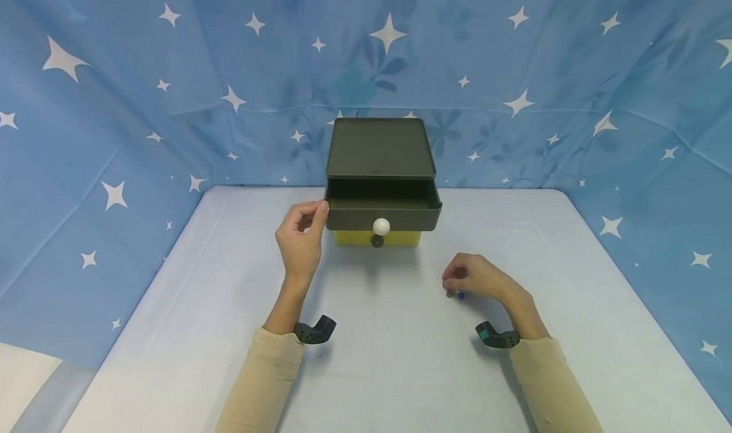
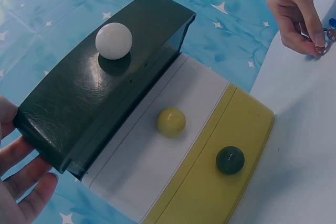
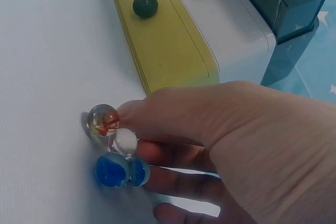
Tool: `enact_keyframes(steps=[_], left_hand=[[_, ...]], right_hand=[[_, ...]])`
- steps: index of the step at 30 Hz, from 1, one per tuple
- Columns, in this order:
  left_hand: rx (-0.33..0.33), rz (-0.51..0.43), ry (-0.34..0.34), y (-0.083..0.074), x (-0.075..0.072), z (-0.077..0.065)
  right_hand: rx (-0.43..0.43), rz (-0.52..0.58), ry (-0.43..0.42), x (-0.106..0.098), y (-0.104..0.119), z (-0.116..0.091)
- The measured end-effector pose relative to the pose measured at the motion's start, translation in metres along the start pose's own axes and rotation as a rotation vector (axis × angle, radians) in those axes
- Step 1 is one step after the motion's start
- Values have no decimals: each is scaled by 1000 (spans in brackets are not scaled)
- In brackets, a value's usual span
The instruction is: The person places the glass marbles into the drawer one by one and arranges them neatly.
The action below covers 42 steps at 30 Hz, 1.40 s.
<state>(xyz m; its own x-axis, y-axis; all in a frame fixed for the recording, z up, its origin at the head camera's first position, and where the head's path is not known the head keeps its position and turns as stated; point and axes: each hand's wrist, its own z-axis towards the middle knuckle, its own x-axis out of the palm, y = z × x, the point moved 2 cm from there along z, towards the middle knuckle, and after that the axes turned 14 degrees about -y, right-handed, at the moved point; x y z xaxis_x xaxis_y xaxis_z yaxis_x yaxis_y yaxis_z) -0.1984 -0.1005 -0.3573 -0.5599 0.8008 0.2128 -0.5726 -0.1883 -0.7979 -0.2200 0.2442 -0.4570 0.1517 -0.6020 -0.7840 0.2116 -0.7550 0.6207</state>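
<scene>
A small chest of three stacked drawers stands at the back of the table, its dark green top drawer (image 1: 349, 219) pulled out. My left hand (image 1: 301, 236) grips that drawer's left front corner, the thumb at the front edge. At the right, my right hand (image 1: 477, 275) is low over the table with its fingertips among several glass marbles. Thumb and forefinger pinch at a clear marble (image 3: 123, 142) and a red-swirled marble (image 3: 104, 121). Blue marbles (image 3: 111, 170) lie against them, by the middle fingertip.
Beneath the green drawer are a white drawer (image 2: 131, 156) with a yellow knob (image 2: 171, 122) and a yellow drawer (image 2: 210, 192) with a green knob (image 2: 230, 160). A white knob (image 1: 381, 227) sticks out of the open drawer. Blue star-patterned cloth (image 1: 274, 70) hangs behind the white table (image 1: 389, 357).
</scene>
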Motion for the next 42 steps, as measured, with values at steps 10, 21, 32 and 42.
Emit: enact_keyframes(steps=[10,21,32,42], left_hand=[[1,4,-1,18,0,1],[-3,9,2,-1,0,-1],[-6,2,7,-1,-1,-1],[-1,9,3,-2,0,-1]], right_hand=[[-28,10,-50,-5,4,-1],[-129,-43,-156,-8,13,-1],[-151,-65,-267,-14,28,0],[-238,-48,-438,-22,44,-6]])
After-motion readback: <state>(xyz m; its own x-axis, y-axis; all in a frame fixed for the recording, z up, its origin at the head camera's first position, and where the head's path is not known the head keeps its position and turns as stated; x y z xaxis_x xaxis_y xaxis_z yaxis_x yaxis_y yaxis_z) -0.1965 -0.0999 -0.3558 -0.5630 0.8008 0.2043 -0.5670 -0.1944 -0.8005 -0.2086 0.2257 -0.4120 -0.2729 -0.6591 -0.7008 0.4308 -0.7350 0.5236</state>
